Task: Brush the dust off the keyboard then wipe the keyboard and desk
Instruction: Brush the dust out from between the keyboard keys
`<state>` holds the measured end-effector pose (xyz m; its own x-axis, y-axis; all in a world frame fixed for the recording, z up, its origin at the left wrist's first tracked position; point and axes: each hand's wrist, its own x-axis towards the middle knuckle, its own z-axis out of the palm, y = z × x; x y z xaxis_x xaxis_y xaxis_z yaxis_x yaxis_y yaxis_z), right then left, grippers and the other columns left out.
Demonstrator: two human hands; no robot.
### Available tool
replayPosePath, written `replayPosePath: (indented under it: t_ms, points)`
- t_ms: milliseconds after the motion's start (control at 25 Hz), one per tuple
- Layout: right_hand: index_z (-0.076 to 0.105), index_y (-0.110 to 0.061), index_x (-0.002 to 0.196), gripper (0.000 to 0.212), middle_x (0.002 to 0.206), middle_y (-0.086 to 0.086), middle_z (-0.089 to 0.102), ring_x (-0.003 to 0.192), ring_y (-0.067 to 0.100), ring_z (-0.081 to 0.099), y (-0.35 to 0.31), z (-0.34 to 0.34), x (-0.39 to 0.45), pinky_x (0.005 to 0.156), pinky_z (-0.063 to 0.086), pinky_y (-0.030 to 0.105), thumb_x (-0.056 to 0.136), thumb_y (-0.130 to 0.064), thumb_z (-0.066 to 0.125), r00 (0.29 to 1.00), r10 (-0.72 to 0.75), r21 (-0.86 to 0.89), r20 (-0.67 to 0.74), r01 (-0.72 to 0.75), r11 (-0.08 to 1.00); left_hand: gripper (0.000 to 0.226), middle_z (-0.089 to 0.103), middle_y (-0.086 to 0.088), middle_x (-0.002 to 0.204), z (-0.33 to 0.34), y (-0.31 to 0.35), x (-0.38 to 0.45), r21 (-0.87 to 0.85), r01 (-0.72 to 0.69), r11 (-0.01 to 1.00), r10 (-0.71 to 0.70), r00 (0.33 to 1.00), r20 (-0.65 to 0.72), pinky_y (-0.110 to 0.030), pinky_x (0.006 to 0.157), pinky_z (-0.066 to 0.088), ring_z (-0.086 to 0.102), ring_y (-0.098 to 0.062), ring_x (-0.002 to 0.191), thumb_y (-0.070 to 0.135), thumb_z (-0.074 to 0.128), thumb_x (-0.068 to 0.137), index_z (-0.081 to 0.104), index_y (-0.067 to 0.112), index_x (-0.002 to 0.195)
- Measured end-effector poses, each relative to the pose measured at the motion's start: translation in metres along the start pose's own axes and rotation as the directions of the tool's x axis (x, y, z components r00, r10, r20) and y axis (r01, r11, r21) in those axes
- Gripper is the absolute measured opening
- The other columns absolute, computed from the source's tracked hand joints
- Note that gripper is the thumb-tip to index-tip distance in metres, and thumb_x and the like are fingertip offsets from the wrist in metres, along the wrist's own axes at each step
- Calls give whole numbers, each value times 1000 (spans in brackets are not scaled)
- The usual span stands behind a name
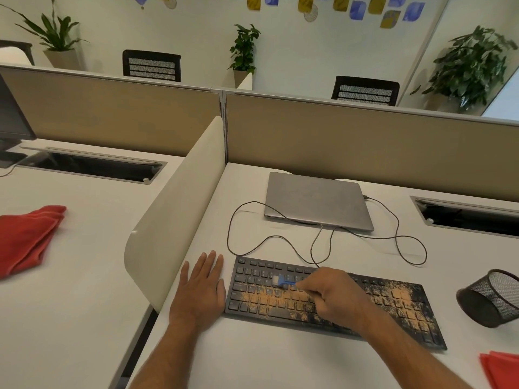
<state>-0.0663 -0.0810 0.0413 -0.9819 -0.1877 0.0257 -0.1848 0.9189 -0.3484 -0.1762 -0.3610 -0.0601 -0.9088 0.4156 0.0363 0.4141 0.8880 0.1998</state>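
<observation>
I've got the keyboard [331, 300] lying across the near part of the white table [280, 360], angled a little so its right end sits closer to me, and there's orange dust [280, 300] scattered over the middle keys and again over the right-hand keys. My right hand [335, 300] is over the centre of the keyboard, fingers curled closed around the handle of a small blue brush [283, 282], whose pale bristles point left and rest on the upper key rows. My left hand [200, 287] lies flat and open on the table just beside the keyboard's left edge, fingers spread forward, gripping nothing; whether the thumb touches the keyboard frame I can't tell. Behind the keyboard a closed grey laptop [317, 200] sits near the tan partition, with a thin dark cable [398, 231] looping over the table between the two. A black mesh cup [491, 299] lies tipped on its side off the keyboard's right end, apart from it. A red cloth [501, 369] shows at the near right corner, and another red cloth [26, 240] lies on the neighbouring table beyond the curved white divider [174, 217].
</observation>
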Motion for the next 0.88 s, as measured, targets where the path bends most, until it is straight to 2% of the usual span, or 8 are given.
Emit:
replayPosePath:
  t_ms: [120,280,440,520,600,680,800,880]
  points:
    - [72,-23,107,34,91,-8,72,86,11,57,2,-9,-1,72,49,28,82,-11,53,1000,24,-24,17,-24,999,77,-1,7,167,0,0,0,-8,-1,1000,1,1000,-5,-43,124,-11,-8,-11,153,47,-5,87,7,24,160]
    - [74,-21,102,29,89,-8,74,80,10,61,11,-15,-1,70,54,29,79,-11,60,991,64,47,-119,-59,997,76,3,6,167,3,-2,1,-15,4,1000,-4,1000,-13,-42,124,-10,-5,-12,154,47,-2,89,10,23,160]
    - [73,-24,104,30,91,-10,73,82,9,62,16,-11,-9,72,55,33,81,-13,58,998,57,37,-11,-56,998,76,1,7,167,3,-2,1,-7,3,1000,-3,1000,-2,-42,124,-11,-7,-11,153,47,-4,88,7,23,160]
    - [74,-26,100,27,87,-12,73,79,6,63,19,-12,-12,68,56,28,81,-12,60,999,50,96,-17,-49,994,77,1,7,167,2,-1,1,-16,6,1000,-6,1000,-5,-42,124,-10,-8,-11,153,48,-4,88,7,24,160]
    - [75,-25,98,26,86,-14,73,78,2,65,22,-11,-12,67,57,23,80,-11,64,992,76,177,-99,-58,982,78,-1,7,167,1,-1,0,-13,3,1000,-3,1000,0,-42,124,-11,-9,-11,153,48,-6,87,6,24,160]
    - [74,-25,101,27,89,-13,73,80,1,64,25,-10,-12,70,56,22,81,-9,66,986,94,176,-135,-69,982,78,-2,8,167,1,-1,0,-10,5,1000,-5,1000,3,-42,124,-12,-10,-11,153,48,-7,86,5,24,160]
    - [73,-25,105,28,92,-12,73,81,0,60,24,-5,-14,71,51,16,83,-11,64,998,37,88,-55,-32,996,77,0,7,167,1,-1,0,-14,4,1000,-4,1000,-2,-41,124,-11,-9,-10,153,48,-5,87,6,24,160]
    - [75,-24,100,25,87,-12,73,77,-1,61,25,-6,-15,67,51,12,81,-10,65,998,28,128,-59,-21,992,77,0,8,167,1,0,1,-16,8,1000,-8,1000,3,-42,124,-11,-9,-10,153,48,-5,87,6,24,160]
